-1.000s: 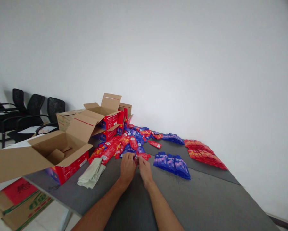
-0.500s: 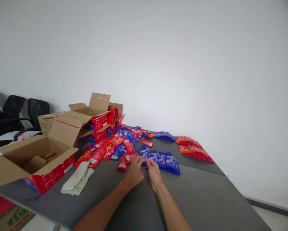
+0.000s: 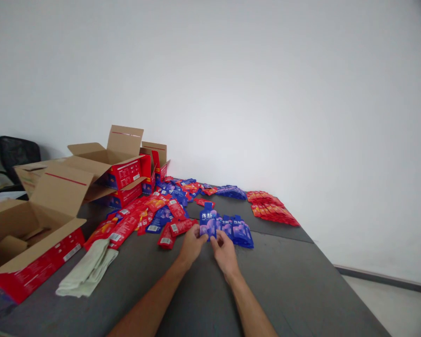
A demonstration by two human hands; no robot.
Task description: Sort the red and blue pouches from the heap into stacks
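Between both hands a blue pouch with white lettering is held upright, facing the camera. My left hand grips its lower left corner, fingers closed. The thumb and fingers of my right hand pinch its lower right corner. Just behind and to the right, a row of blue pouches lies overlapping on the grey table. Left of my left hand are loose red pouches, part of a mixed red and blue heap.
Open cardboard boxes stand at the back left, with another open box nearer. A folded pale cloth lies beside it. Fanned red pouches and blue pouches rest near the wall.
The blue pouch, earlier low at the row's left end, is now raised upright between both hands. The view has shifted, so the boxes and table appear farther left.
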